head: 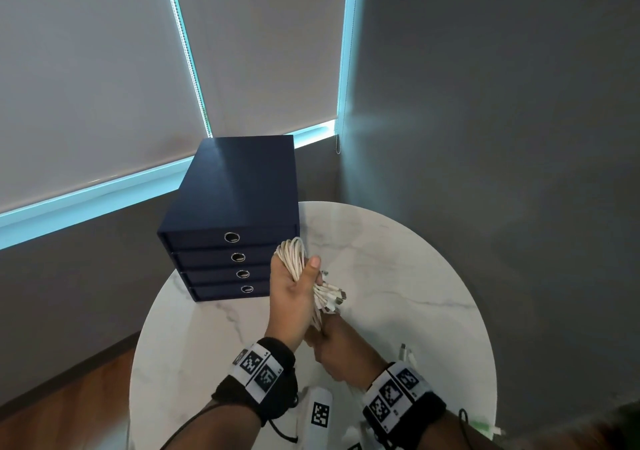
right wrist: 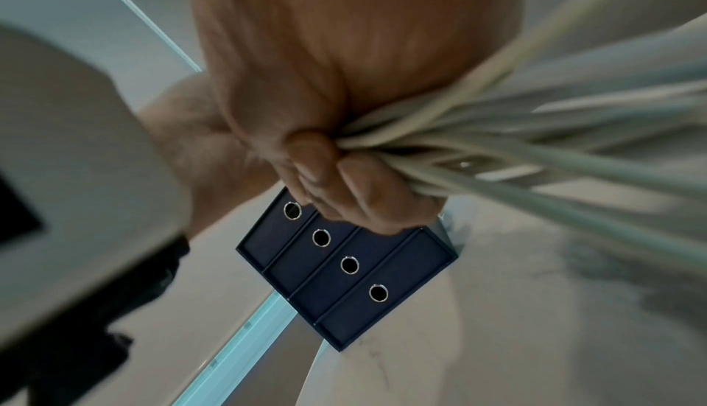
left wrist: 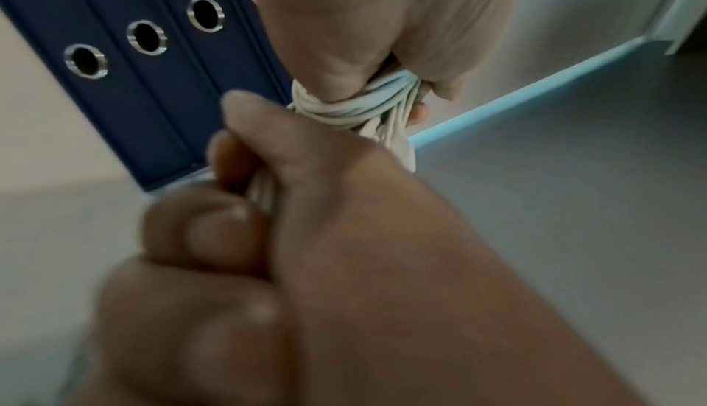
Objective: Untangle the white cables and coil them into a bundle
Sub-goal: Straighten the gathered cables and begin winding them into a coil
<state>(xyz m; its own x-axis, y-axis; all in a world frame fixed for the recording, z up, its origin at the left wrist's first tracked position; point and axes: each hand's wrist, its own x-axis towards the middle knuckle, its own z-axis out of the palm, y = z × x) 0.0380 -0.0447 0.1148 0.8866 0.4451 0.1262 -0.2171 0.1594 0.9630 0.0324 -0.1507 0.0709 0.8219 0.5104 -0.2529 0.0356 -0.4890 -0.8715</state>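
Observation:
A bunch of white cables [head: 292, 254] is held above the marble table [head: 415, 259]. My left hand [head: 294, 294] is raised palm up, fingers and thumb curled round the looped part [left wrist: 356, 107]. Several connector ends [head: 334, 297] fan out to its right. Just below, my right hand [head: 339, 349] grips the strands that hang from the bunch [right wrist: 478, 128]; the right wrist view shows its fingers [right wrist: 325, 164] closed tightly on them. In the left wrist view my left hand [left wrist: 382, 19] fills the top and my right hand [left wrist: 344, 261] the blurred foreground.
A navy box with several drawers [head: 235, 207] stands at the table's back left, close to my left hand. A loose white connector [head: 403, 351] lies to the right of my right wrist. A white marker-tagged device [head: 320, 411] lies at the front edge. A grey wall [head: 485, 138] rises behind and to the right.

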